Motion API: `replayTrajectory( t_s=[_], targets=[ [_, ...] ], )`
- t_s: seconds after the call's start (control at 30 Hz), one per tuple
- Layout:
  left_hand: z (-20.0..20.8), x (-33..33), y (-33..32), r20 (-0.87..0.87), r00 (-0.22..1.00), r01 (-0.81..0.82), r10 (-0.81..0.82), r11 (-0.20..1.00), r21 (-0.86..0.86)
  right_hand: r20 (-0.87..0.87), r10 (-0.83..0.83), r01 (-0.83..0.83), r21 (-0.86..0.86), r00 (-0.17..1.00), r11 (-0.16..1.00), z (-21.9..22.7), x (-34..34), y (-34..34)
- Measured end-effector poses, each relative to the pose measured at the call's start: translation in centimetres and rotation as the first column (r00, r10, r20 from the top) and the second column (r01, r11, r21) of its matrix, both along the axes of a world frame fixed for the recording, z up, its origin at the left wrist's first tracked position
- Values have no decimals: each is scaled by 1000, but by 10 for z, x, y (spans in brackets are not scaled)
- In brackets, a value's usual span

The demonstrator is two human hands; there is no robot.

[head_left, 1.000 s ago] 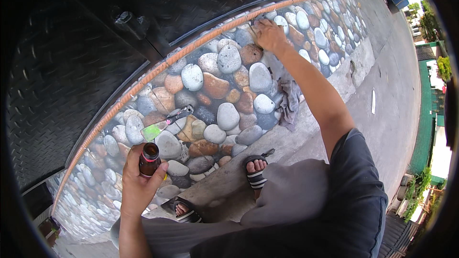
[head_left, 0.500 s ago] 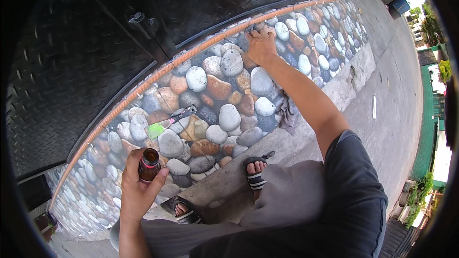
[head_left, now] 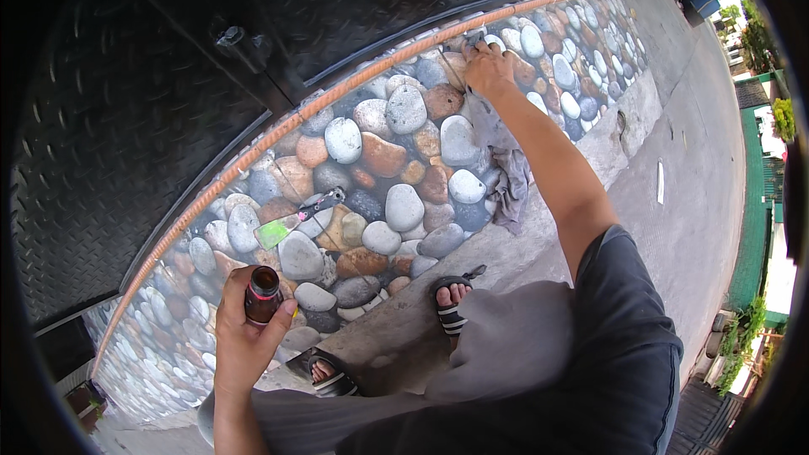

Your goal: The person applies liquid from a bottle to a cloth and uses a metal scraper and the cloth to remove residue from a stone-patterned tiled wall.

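Observation:
In my left hand [head_left: 244,333], an uncapped small brown glass bottle [head_left: 264,297] is gripped upright with its mouth facing up. My right arm reaches far across the pebble-patterned surface [head_left: 362,227]. Close to the brown edging strip, my right hand [head_left: 490,72] presses down with bent fingers on a grey cloth [head_left: 510,190], which trails from under the wrist toward the surface's near edge. A bit of grey shows at the fingertips. Between my hands lies a scraper [head_left: 299,217] with a green blade and dark handle.
A black metal gate with a raised tread pattern [head_left: 152,160] stands along the far side, behind the brown edging strip [head_left: 320,101]. My sandalled feet [head_left: 451,303] are on the concrete at the near edge. A blue bin [head_left: 701,7] stands far right.
My right hand has slid to the right and slightly farther along the edging strip. More of the grey cloth shows below it. The left hand and bottle have barely moved.

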State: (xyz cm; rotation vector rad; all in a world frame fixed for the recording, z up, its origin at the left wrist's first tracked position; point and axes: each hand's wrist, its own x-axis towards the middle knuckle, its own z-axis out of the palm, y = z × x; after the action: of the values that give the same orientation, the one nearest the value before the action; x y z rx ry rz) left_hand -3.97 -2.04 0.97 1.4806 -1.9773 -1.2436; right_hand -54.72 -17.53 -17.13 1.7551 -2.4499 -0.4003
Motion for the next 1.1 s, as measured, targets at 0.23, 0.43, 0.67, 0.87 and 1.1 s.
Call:
replayTrajectory(
  t_s=[0.23,0.43,0.67,0.87,1.1],
  targets=[
    [-4,-6,-6,-29,999,-36,39,995,94,47,-34,35,-13,998,999,3,-35,-5],
    [-6,-7,-10,4,1000,-31,30,995,92,74,49,-46,-41,996,998,8,-36,-19],
    [-3,-3,-8,17,1000,-27,26,998,52,122,320,-311,-88,940,946,-16,29,69],
    [-4,-6,-8,5,1000,-4,3,998,69,102,301,-293,-86,948,952,-9,35,95],
    [0,-3,-5,13,1000,-23,22,997,72,66,304,-301,-56,950,952,-14,63,105]
  ],
)
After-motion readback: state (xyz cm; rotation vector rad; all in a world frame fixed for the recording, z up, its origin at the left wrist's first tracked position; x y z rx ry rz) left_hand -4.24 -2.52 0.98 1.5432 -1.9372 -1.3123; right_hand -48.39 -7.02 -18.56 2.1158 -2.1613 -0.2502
